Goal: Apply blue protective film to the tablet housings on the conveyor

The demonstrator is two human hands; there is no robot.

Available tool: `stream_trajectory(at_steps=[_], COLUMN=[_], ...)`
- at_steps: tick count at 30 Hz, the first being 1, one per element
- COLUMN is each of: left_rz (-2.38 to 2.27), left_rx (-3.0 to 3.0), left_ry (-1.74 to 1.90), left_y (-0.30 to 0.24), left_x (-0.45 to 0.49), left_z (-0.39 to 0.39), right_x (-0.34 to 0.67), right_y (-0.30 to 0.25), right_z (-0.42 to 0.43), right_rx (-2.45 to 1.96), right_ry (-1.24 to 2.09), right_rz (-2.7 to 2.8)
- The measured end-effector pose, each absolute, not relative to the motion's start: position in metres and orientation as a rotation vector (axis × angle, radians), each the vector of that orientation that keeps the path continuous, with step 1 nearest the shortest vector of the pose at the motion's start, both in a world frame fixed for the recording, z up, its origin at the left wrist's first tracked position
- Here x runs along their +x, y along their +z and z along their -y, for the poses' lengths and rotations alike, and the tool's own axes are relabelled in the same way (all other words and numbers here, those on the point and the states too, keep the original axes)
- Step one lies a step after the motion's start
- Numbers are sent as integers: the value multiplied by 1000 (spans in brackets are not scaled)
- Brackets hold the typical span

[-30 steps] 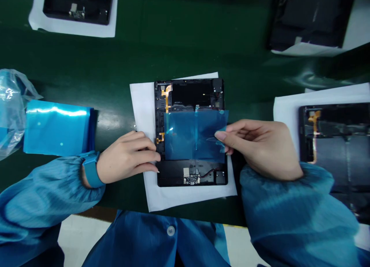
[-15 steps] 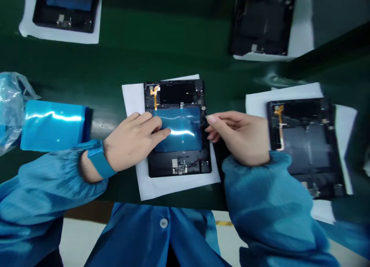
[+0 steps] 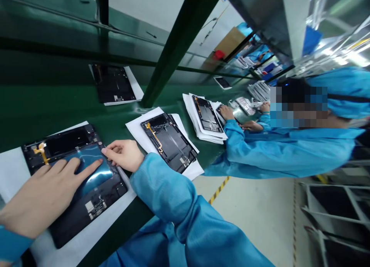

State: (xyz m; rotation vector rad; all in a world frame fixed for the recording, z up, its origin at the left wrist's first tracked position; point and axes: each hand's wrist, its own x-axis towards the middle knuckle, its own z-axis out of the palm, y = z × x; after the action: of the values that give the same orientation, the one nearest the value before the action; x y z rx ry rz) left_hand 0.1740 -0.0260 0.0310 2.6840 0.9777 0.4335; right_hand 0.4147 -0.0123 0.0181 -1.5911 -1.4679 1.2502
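Observation:
An open black tablet chassis (image 3: 95,199) lies on a white sheet (image 3: 11,170) at the lower left, with a blue film (image 3: 92,170) laid across its middle. My left hand (image 3: 43,193) rests flat on the film, fingers stretched out and index fingertip pressing it. My right hand (image 3: 124,155) sits at the chassis's right edge, fingers curled, with its fingertips touching the film's corner. An orange flex cable (image 3: 40,151) shows at the chassis's top left.
A second open chassis (image 3: 169,141) on white paper lies just right of my right hand. A third chassis (image 3: 112,84) sits further back. A co-worker in a blue gown (image 3: 289,147) works on a stack of sheets (image 3: 206,116). A green post (image 3: 173,47) rises from the belt.
The camera has swung up and to the right, bringing the co-worker and line into view. My left hand has slid further across the film; my right hand stays at its right edge.

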Motion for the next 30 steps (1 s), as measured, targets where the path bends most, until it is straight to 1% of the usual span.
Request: stream_trajectory(at_steps=[3, 5, 7, 9, 11, 13, 15, 17, 19, 24, 30], left_rz=[-1112, -1115, -1117, -1219, -1363, -1339, -1363, -1406, -1404, -1365, -1382], left_rx=[2900, 2932, 2876, 2779, 2695, 2631, 2587, 2521, 2480, 2460, 2478], left_ry=[179, 106, 108, 210, 300, 246, 258, 147, 73, 90, 76], left_y=[39, 43, 46, 51, 56, 56, 50, 42, 37, 37, 35], left_x=[185, 184, 174, 157, 139, 127, 120, 118, 118, 118, 119], left_z=[30, 29, 28, 31, 39, 48, 55, 58, 60, 59, 60], right_x=[416, 417, 415, 412, 408, 406, 403, 396, 386, 365, 369], right_y=[15, 19, 29, 39, 46, 45, 38, 33, 32, 39, 39], right_z=[9, 9, 15, 28, 42, 49, 46, 37, 26, 5, 34], right_rx=[-1636, -1691, -1717, -1662, -1476, -1149, -888, -771, -793, -1004, -731], right_ry=[1136, 956, 796, 714, 647, 479, 336, 245, 185, 86, 64], right_rz=[1579, 1727, 1847, 1981, 2242, 2578, 2761, 2851, 2900, 2946, 2980])
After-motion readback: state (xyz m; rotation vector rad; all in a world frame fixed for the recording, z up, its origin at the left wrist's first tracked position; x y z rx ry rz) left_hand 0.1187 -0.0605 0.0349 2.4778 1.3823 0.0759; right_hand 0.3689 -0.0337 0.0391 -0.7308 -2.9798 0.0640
